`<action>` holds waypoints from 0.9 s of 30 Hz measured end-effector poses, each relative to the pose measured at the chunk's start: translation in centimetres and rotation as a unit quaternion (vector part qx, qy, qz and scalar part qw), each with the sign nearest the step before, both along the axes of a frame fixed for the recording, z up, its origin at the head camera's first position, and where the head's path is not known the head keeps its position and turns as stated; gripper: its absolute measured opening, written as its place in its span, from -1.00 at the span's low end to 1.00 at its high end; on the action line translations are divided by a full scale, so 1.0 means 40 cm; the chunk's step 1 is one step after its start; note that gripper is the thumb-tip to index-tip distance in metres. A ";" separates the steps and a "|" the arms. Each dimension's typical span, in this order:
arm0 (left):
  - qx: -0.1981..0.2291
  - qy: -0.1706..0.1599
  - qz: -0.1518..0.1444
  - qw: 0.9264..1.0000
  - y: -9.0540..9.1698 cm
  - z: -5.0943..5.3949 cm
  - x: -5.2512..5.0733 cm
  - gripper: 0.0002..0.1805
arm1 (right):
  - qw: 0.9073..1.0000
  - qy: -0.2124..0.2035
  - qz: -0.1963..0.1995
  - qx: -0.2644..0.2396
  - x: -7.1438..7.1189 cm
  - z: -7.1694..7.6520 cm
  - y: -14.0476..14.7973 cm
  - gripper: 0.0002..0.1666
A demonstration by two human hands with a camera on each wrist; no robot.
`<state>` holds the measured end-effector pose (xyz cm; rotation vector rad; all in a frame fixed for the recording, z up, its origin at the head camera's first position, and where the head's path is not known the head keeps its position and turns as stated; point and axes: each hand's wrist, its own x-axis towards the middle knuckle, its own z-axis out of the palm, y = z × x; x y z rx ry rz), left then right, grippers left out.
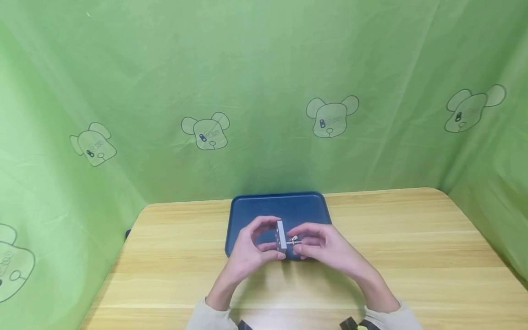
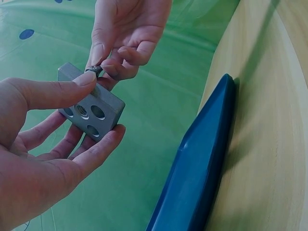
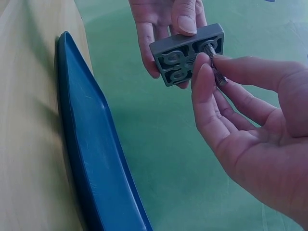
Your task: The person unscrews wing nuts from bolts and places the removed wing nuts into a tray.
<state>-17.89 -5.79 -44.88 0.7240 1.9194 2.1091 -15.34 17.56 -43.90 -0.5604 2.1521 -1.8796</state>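
My left hand (image 1: 249,251) holds a grey rectangular block (image 1: 282,237) by its edges, upright above a blue tray. In the left wrist view the block (image 2: 98,109) shows several round holes, one of them threaded inside. Ribbed recesses cover its other face in the right wrist view. A threaded metal bolt (image 3: 210,50) meets this face near one corner. My right hand (image 1: 327,246) pinches the bolt between thumb and fingers. On the shaft sits a small metal piece (image 1: 294,239), possibly a wing nut, partly hidden by the fingertips.
The blue tray (image 1: 280,201) lies on a light wooden table (image 1: 177,270), below and behind the hands. Green curtain (image 1: 264,59) with printed bear heads stands around the table's back and sides. A dark object (image 1: 128,233) shows at the left table edge.
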 end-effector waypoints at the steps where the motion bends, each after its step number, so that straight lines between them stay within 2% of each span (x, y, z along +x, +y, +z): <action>1: 0.000 0.000 0.000 1.000 0.000 0.000 0.000 -0.17 | 1.000 0.003 0.001 0.000 0.000 -0.001 0.000 -0.61; 8: -0.003 0.001 0.001 1.000 0.001 -0.002 -0.001 -0.17 | 1.000 0.019 0.004 0.000 -0.001 -0.002 0.000 -0.62; 19: -0.002 0.005 0.001 1.000 -0.001 0.001 0.001 -0.18 | 1.000 0.009 0.009 -0.010 -0.001 -0.004 0.002 -0.62; 27: -0.006 0.008 0.003 1.000 -0.003 0.000 -0.001 -0.18 | 1.000 0.015 -0.005 -0.015 -0.004 -0.008 0.003 -0.74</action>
